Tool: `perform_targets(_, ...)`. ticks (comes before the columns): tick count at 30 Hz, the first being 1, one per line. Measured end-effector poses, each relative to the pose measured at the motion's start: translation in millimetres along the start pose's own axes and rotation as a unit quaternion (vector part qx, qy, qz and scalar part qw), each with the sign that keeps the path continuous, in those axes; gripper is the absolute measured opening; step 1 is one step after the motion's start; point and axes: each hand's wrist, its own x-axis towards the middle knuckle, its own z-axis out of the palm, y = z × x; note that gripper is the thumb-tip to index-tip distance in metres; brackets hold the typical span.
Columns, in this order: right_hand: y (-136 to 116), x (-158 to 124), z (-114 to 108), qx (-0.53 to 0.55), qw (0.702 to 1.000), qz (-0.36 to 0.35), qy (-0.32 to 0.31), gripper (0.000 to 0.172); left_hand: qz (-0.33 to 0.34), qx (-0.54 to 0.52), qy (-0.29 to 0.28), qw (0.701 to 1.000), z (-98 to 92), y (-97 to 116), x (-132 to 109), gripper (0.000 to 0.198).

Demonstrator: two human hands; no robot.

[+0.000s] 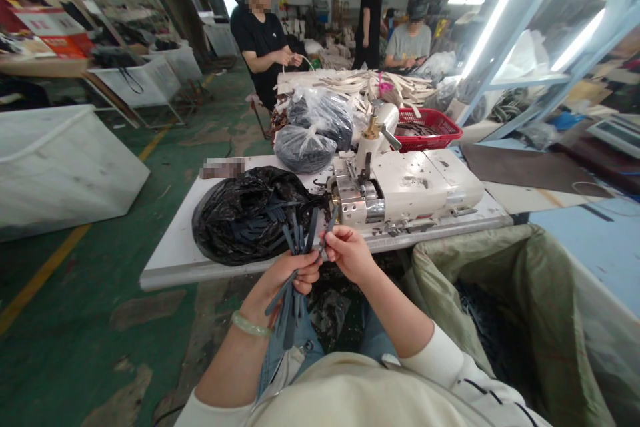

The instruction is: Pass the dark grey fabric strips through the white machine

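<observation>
My left hand [296, 272] is closed around a loose bunch of dark grey-blue strips [289, 320], whose ends stick out above and below the fingers. Close beside it, my right hand [347, 250] pinches a single dark strip [330, 221] near the front of a cream-coloured machine [420, 183] with metal rollers. On the white table to the left lies an open black plastic bag [220, 220], with more such strips [260, 223] inside. The lower end of the pinched strip is partly hidden by my fingers.
Clear plastic bags [307, 147] of dark pieces and a red basket [430, 130] stand behind the machine. At the right is an open green sack [545, 293]. A white bin [65, 167] stands left. People sit and stand beyond the table, one handling a pale strip.
</observation>
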Motion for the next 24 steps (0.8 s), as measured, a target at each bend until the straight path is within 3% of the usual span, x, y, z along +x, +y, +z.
perform_targets(3,-5,8,-10,-0.046,0.994,-0.046,0.085,0.021,0.005,-0.025,0.022,0.999,-6.3,0,2,0.019)
perform_targets(6,-15,22,-29,-0.076,0.980,-0.006,0.184,0.025,0.014,-0.060,0.037,0.997,-15.3,5,-2,0.015)
perform_targets(9,-25,36,-50,-0.085,0.966,0.023,0.242,0.028,0.035,-0.094,0.043,0.994,-25.2,12,-9,0.011)
perform_targets(16,-37,55,-75,-0.079,0.954,0.031,0.286,0.025,0.061,-0.115,0.075,0.989,-37.4,16,-18,0.009)
perform_targets(20,-41,61,-80,-0.072,0.956,0.035,0.283,0.026,0.064,-0.114,0.092,0.987,-33.2,16,-20,0.016)
perform_targets(24,-49,59,-93,-0.074,0.954,-0.004,0.289,0.026,0.064,-0.120,0.109,0.985,-23.2,16,-22,0.012)
